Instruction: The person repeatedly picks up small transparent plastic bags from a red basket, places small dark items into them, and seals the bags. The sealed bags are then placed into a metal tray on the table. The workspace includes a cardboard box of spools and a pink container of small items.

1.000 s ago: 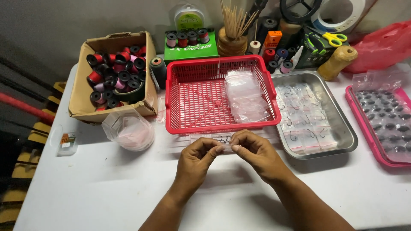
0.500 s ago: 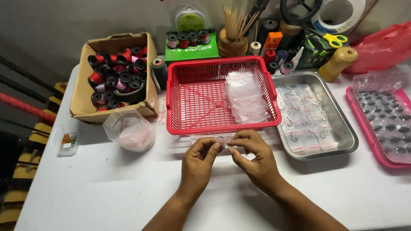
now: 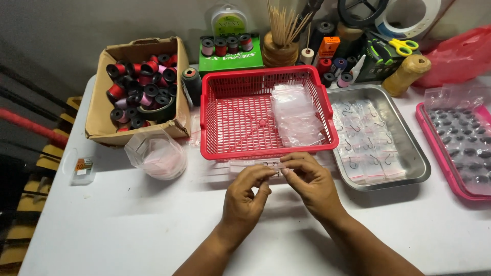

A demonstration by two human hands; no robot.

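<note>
Both hands meet over the white table just in front of the red basket (image 3: 215,148). My left hand (image 3: 246,197) and my right hand (image 3: 313,183) pinch a small clear plastic bag (image 3: 255,165) between thumbs and fingertips; what is inside it is too small to tell. A pile of clear bags (image 3: 295,113) lies in the right half of the basket. To the right, a metal tray (image 3: 417,168) holds several small bags with fish hooks (image 3: 365,135).
A cardboard box of thread spools (image 3: 137,89) stands at the back left, with a clear plastic cup (image 3: 156,153) in front of it. A pink tray of dark pieces (image 3: 463,140) sits at the far right. Spools, scissors, sticks and twine crowd the back edge.
Both hands have shifted slightly left and closer together on the small bag. Nothing else on the table has moved.
</note>
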